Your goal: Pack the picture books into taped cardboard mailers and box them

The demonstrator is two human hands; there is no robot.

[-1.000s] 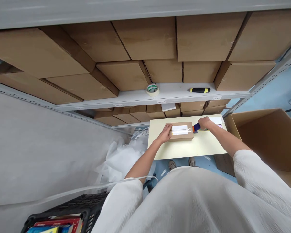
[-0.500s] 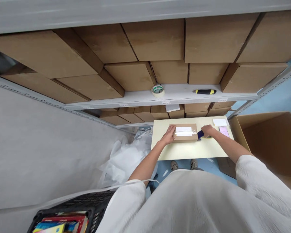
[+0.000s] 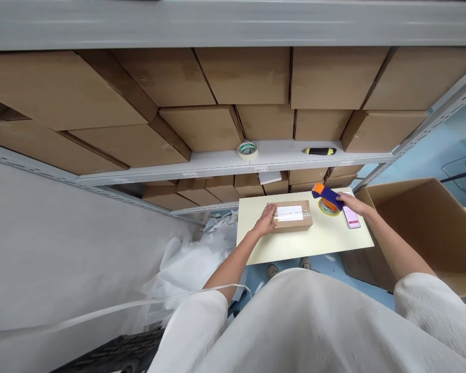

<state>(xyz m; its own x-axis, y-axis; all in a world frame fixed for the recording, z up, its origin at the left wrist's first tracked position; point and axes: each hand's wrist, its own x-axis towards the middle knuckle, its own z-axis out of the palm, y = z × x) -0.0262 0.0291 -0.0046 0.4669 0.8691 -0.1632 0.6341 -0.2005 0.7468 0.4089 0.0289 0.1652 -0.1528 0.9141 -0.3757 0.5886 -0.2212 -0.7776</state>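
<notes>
Box: down on the tabletop (image 3: 272,248) sat the small cardboard box (image 3: 295,225), left of the tabletop's middle, flat on its base, its long axis running side to side, straight across the person's front.
Left hand: right there on it! The left hand (image 3: 266,220) lay against the box's left end, fingers over the top edge; whether the thumb pinched from below, you could not tell.
Right hand: out to the right, the right hand (image 3: 351,203) had its fingers wrapped round the near end of the blue tape dispenser (image 3: 328,196), orange tip angled up and left.
Gap: and here was the key line: box to the left of the dispenser, a strip of bare tabletop between them, the box's right end facing the tool. The left hand was the nearer, touching; the right stood apart.
Box top: a white label (image 3: 289,213) lay lengthwise, with shiny clear tape (image 3: 306,212) at its right end.
Phone: just below the right hand, screen lit, lay the phone (image 3: 351,218).
Shelf: up behind, a tape roll (image 3: 248,157) and a cutter (image 3: 320,151) rested on the shelf (image 3: 277,150).
</notes>
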